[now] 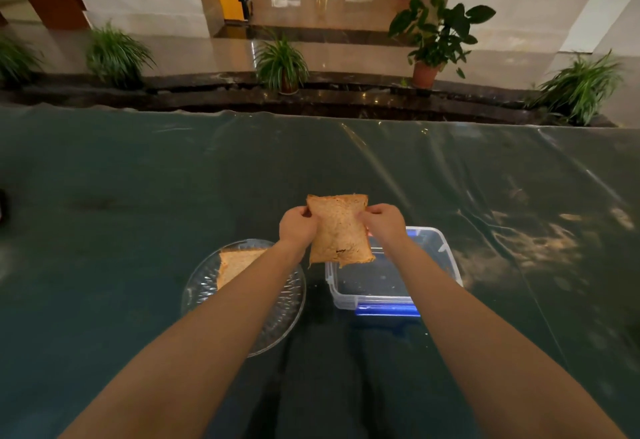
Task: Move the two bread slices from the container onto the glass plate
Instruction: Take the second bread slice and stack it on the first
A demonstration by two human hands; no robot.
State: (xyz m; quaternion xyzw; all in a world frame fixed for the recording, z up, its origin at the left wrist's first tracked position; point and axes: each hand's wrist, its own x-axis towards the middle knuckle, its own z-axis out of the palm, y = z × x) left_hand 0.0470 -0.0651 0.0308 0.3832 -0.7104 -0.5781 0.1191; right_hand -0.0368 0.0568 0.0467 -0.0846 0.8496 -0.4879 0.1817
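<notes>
Nearest me, one bread slice (239,263) lies on the glass plate (277,321) beside the clear container (341,291). Farther out, my left hand (297,227) and right hand (382,222) pinch the second slice (339,230) — lifted, hanging over the container's near-left corner.

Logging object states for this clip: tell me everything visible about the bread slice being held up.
The held bread slice is roughly square, tan-brown with a darker crust edge and a porous crumb, with a small dark spot near its lower edge. It hangs upright in the air, slightly bent, above the gap between the glass plate and the clear plastic container. The left hand and right hand pinch its upper side edges; nothing else touches it.
</notes>
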